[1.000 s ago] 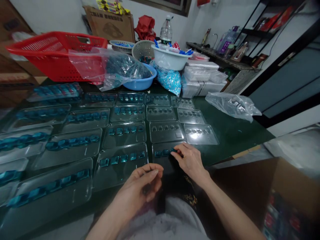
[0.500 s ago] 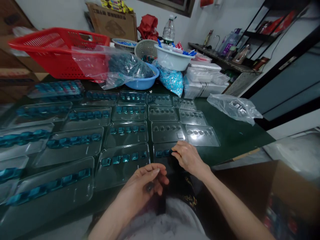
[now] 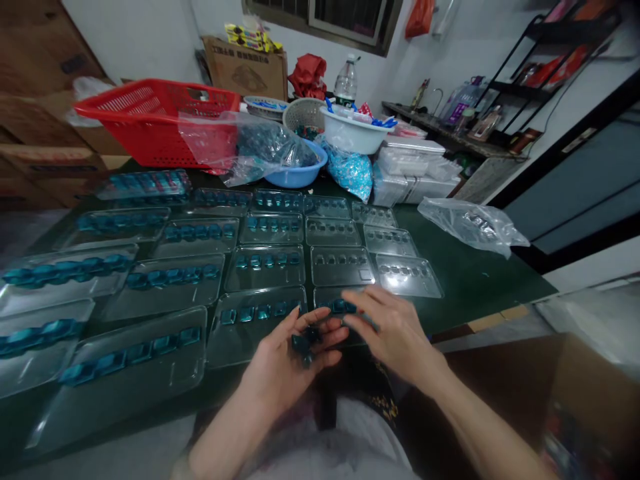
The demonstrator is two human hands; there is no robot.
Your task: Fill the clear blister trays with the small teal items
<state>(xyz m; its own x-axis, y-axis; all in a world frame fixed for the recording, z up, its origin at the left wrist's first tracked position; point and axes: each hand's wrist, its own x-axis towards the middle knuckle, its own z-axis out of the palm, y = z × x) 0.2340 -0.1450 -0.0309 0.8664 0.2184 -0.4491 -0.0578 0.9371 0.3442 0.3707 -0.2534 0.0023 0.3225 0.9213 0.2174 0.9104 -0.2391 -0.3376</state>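
Palm up, my left hand [image 3: 295, 353] cups a few small dark teal plastic pieces [image 3: 303, 347] at the front of the table. My right hand [image 3: 387, 327] hovers just right of it, fingers stretched and thumb apart, slightly blurred; I see nothing between them. Behind the hands lies a clear plastic tray [image 3: 324, 295] with teal pieces [image 3: 341, 306] in its slots, partly hidden by the right hand. To its left, another clear tray [image 3: 250, 347] holds a row of teal square pieces [image 3: 263, 311].
More clear trays [image 3: 175, 373] cover the green table [image 3: 465, 287] in rows. Along the back stand a red basket [image 3: 160, 127], a blue basin [image 3: 295, 175], a white basin [image 3: 357, 133] and stacked clear boxes [image 3: 410, 173]. A plastic bag [image 3: 475, 223] lies right; an open carton [image 3: 505, 380] is below.
My right hand has drawn back from the tray slots and its fingers have spread. My left hand has turned further palm up, showing the pieces in it. The view has tilted up slightly.
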